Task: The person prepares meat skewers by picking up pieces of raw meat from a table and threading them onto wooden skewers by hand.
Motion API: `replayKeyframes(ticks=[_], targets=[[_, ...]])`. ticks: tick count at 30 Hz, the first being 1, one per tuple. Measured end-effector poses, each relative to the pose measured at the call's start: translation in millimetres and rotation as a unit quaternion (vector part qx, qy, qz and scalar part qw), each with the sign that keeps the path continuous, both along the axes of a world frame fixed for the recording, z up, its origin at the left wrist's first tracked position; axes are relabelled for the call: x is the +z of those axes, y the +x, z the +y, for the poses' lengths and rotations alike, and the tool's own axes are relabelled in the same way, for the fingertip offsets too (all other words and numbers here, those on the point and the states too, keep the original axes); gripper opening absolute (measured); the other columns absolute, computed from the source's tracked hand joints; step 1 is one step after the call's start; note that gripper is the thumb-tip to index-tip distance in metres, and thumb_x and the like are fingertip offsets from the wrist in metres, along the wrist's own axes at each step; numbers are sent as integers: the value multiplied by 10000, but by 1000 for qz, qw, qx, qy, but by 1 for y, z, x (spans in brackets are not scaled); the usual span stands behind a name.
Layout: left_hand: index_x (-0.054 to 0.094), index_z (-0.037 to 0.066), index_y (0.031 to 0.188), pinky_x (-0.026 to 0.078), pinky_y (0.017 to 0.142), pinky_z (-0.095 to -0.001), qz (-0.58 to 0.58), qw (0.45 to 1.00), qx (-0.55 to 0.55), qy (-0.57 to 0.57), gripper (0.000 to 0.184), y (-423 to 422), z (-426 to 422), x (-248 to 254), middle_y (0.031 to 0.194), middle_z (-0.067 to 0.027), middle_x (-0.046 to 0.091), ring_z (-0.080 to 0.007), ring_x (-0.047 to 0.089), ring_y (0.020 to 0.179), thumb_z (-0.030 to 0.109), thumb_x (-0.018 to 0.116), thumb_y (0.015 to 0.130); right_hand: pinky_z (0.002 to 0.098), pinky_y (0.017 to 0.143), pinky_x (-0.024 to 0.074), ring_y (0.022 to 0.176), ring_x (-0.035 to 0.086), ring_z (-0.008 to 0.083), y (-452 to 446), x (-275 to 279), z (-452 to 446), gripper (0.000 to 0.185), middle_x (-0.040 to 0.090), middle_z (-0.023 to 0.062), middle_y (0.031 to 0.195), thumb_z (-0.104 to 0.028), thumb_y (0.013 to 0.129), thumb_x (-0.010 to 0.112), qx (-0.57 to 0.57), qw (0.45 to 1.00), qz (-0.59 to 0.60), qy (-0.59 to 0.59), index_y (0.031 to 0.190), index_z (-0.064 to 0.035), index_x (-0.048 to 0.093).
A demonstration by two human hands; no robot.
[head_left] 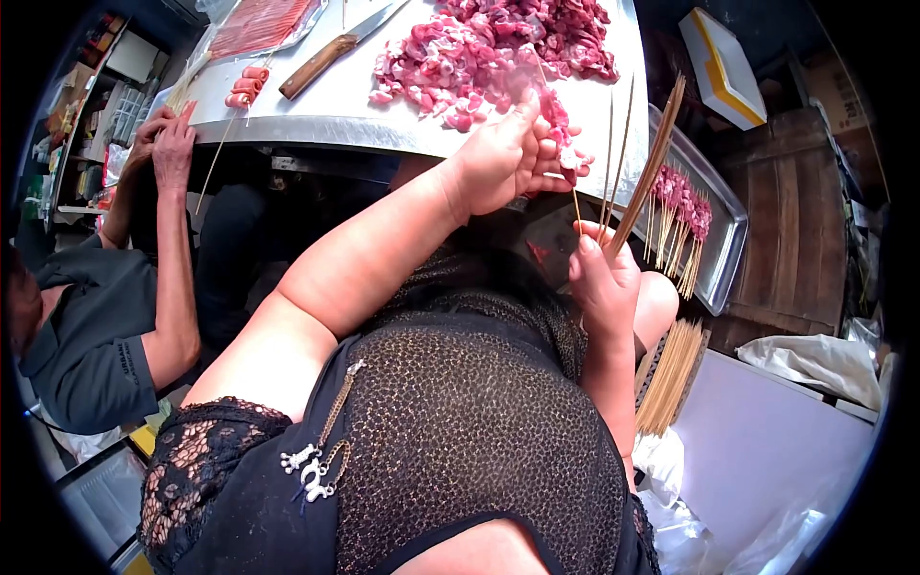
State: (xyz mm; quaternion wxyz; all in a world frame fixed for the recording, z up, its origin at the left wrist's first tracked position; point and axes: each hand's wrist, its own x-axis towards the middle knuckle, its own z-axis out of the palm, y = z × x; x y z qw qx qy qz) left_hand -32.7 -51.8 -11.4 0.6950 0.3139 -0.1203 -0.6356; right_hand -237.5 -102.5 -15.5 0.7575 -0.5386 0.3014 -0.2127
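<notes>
My left hand [503, 158] is at the table's front edge, its fingers curled around raw meat pieces [559, 125] threaded on a thin skewer. My right hand [606, 278] grips the lower end of that skewer, along with a bundle of bamboo skewers [652, 158] that points up and away. A few single skewers stick out beside the bundle. Just beyond my left hand, a large heap of cut raw meat [460, 62] lies on the metal-topped table [326, 129].
A wooden-handled knife [321, 65] and rolled meat slices [247, 86] lie left of the heap. At the left, a co-worker's hands [171, 144] hold thin sticks. A metal tray [724, 259] with finished meat skewers [682, 206] is at right, above a box of bare skewers [671, 379].
</notes>
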Motion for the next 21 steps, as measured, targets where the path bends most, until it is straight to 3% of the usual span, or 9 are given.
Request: replayKeyframes(ticks=[4, 6, 9, 12, 16, 17, 18, 20, 21], targets=[[450, -7, 1199, 462, 858, -400, -22, 991, 121, -52, 467, -12, -10, -3, 921, -124, 605, -232, 593, 861, 380, 286, 997, 146, 478, 319, 540, 435, 22, 2, -10, 2, 193, 520, -21, 668, -91, 930, 521, -2, 1000, -2, -5, 1099, -3, 551], [436, 63, 1027, 396, 560, -267, 22, 984, 174, -34, 328, -31, -17, 7, 656, 5, 385, -110, 360, 540, 381, 368, 982, 149, 480, 322, 538, 432, 23, 3, -14, 7, 191, 516, -24, 664, -90, 930, 522, 5, 1000, -6, -14, 1097, -2, 551], [423, 111, 961, 259, 409, -222, 21, 986, 166, -14, 306, -42, -22, 15, 600, 44, 328, -69, 286, 453, 416, 418, 959, 159, 492, 335, 549, 437, 33, 6, -14, 20, 178, 506, -23, 682, -88, 931, 519, -5, 999, 7, -54, 1082, 0, 547], [428, 119, 952, 218, 379, -205, 23, 993, 120, -10, 314, -45, -28, 23, 584, 60, 328, -51, 249, 419, 434, 429, 952, 161, 487, 334, 547, 438, 34, 7, -10, 24, 174, 503, -28, 683, -90, 933, 514, -22, 999, -11, -43, 1081, -2, 541], [439, 79, 1087, 323, 445, -225, 55, 993, 82, -66, 489, -41, -39, 12, 650, 6, 438, -78, 328, 451, 538, 383, 927, 153, 468, 319, 533, 416, 24, 7, -8, 18, 178, 484, -37, 664, -101, 938, 506, -58, 997, -13, -41, 1085, -6, 540], [412, 42, 1192, 441, 618, -294, 25, 995, 75, -60, 651, -36, -40, 9, 815, -76, 556, -146, 497, 604, 617, 315, 902, 148, 460, 306, 522, 398, 17, 6, -5, 13, 185, 478, -38, 651, -113, 939, 507, -64, 997, -10, -44, 1087, -7, 544], [397, 23, 1239, 452, 796, -373, 4, 997, 49, -53, 717, -33, -40, 5, 997, -137, 585, -224, 572, 858, 641, 270, 899, 149, 454, 297, 514, 386, 14, 3, 0, 7, 191, 478, -38, 643, -121, 941, 507, -53, 998, -17, -41, 1090, -9, 546], [397, 27, 1260, 439, 865, -396, -41, 998, 40, -8, 736, -30, -33, 5, 1072, -149, 564, -251, 548, 1012, 648, 227, 903, 149, 455, 296, 516, 388, 13, 0, 0, 0, 187, 481, -36, 646, -113, 937, 512, -57, 998, -13, -37, 1088, -10, 548], [398, 25, 1265, 458, 836, -374, -15, 999, 39, -19, 611, -30, -30, 6, 1051, -136, 580, -234, 569, 977, 539, 301, 949, 149, 455, 296, 516, 388, 13, 1, -2, -1, 187, 481, -36, 646, -113, 937, 512, -62, 997, -12, -39, 1088, -10, 548]])
